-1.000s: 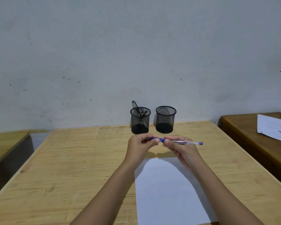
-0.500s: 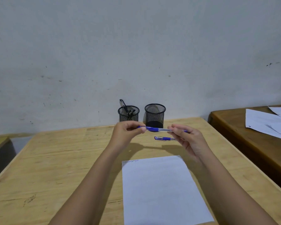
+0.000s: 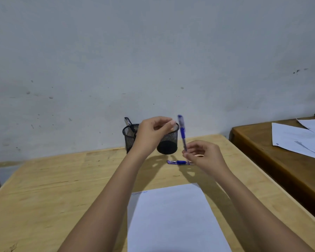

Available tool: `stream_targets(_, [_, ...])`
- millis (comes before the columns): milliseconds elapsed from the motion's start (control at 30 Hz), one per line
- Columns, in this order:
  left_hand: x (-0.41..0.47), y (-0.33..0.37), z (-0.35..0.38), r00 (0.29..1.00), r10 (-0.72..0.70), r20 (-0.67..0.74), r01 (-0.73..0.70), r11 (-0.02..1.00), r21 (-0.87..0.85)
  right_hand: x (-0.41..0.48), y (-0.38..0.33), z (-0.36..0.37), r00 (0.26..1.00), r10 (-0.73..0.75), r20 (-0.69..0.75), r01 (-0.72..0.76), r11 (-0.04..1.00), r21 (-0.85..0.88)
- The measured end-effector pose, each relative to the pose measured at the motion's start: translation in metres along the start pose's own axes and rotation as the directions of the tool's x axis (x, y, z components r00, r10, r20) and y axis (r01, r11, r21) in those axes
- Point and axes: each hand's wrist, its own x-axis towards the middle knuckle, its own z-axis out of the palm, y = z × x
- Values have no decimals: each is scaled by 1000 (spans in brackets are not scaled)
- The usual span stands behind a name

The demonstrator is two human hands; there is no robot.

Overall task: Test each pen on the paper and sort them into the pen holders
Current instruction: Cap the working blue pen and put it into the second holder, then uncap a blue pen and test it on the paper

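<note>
A blue pen (image 3: pixel 182 132) is held nearly upright, pinched at its lower end by the right hand (image 3: pixel 203 156), at about 1 o'clock from the paper (image 3: pixel 173 219). The left hand (image 3: pixel 153 132) is raised beside it, fingers loosely curled on nothing. Faint scribbles are seen at the paper's top left corner, and the left holder (image 3: pixel 128 136) already has pens — the right holder (image 3: pixel 168 140) looks empty. Another blue pen (image 3: pixel 178 162) lies on the desk (image 3: pixel 44 188), untested by the look of it. Nothing blocks the holders at 12 o'clock.
</note>
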Motion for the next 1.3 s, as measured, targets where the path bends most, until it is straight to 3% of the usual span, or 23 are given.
stream_targets(167, [4, -38, 7, 996, -69, -50, 83, 917, 390, 33, 2, 1, 973, 164, -161, -77, 893, 442])
stream_targets(367, [14, -76, 15, 983, -182, -23, 175, 894, 412, 89, -4, 19, 955, 239, -173, -77, 767, 637])
stream_targets(433, [21, -84, 15, 978, -208, -17, 200, 909, 366, 105, 3, 28, 956, 236, -175, -102, 826, 554])
stream_targets(533, [28, -92, 17, 976, -215, -13, 211, 939, 272, 116, 14, 40, 951, 210, -229, -142, 949, 281])
stream_targets(633, [36, -102, 19, 971, -238, -36, 240, 945, 220, 120, 17, 50, 961, 154, -228, -139, 987, 79])
stream_targets(833, [42, -114, 23, 974, -223, -29, 224, 961, 161, 125, 24, 56, 985, 165, -59, -169, 983, -76])
stream_targets(1000, [43, -118, 21, 979, -201, -17, 202, 972, 119, 121, 24, 43, 989, 148, 6, -148, 987, -61])
stream_targets(1167, [33, -110, 13, 990, -136, 34, 123, 958, 258, 89, 29, 17, 987, 145, -64, -144, 989, 19])
stream_targets(1233, [16, -110, 7, 982, -133, 132, 68, 909, 410, 71, 38, 8, 989, 119, -89, -125, 990, -69])
stream_targets(1300, [-2, -113, -1, 930, -261, 258, 56, 796, 603, 54, 48, 3, 991, 129, -33, -133, 971, -198])
